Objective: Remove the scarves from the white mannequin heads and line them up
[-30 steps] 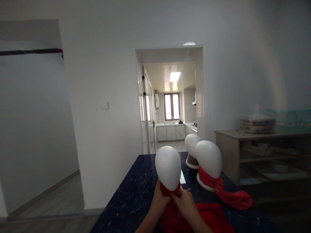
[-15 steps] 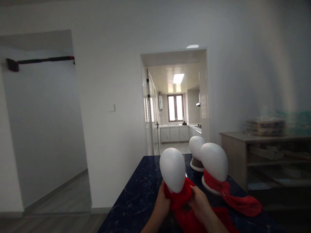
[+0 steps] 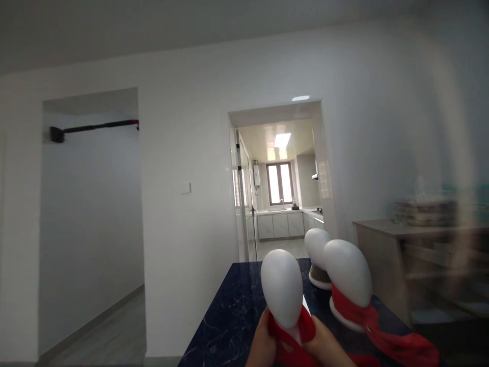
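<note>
A white mannequin head (image 3: 281, 285) stands on the near part of the table, with a red scarf (image 3: 278, 339) around its neck. My left hand (image 3: 263, 340) is closed on the scarf at the left of the neck. On the other side, my right hand (image 3: 324, 342) grips the scarf too. The fingertips of both hands are partly hidden by cloth and the head. Lower down, the scarf runs out of the picture.
To the right, a second white head (image 3: 349, 275) wears a red scarf (image 3: 401, 341) whose tail trails across the dark blue marbled table (image 3: 225, 311). Behind it stands a third white head (image 3: 317, 247) with a brownish neck band (image 3: 320, 272). A wooden shelf unit (image 3: 382, 255) borders the right side.
The view has tilted up, so the heads and hands sit lower and further right in it. Both hands stay at the scarf, which now lies more open at the front of the neck.
</note>
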`<action>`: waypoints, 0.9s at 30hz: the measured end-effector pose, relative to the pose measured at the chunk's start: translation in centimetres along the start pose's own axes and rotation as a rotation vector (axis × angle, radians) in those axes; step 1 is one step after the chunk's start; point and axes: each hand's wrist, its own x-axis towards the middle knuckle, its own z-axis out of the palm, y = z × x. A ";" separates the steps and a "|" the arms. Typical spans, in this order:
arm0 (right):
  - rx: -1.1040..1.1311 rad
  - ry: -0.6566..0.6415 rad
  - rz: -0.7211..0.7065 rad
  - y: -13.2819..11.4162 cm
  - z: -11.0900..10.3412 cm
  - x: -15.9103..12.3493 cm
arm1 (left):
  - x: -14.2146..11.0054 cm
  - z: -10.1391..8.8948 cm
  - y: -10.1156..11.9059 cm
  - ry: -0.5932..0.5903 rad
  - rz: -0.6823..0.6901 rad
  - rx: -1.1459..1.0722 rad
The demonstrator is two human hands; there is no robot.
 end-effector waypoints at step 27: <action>0.465 -0.116 0.159 -1.4 -1.8 0.4 | 0.2 1.9 -0.9 0.191 0.072 0.267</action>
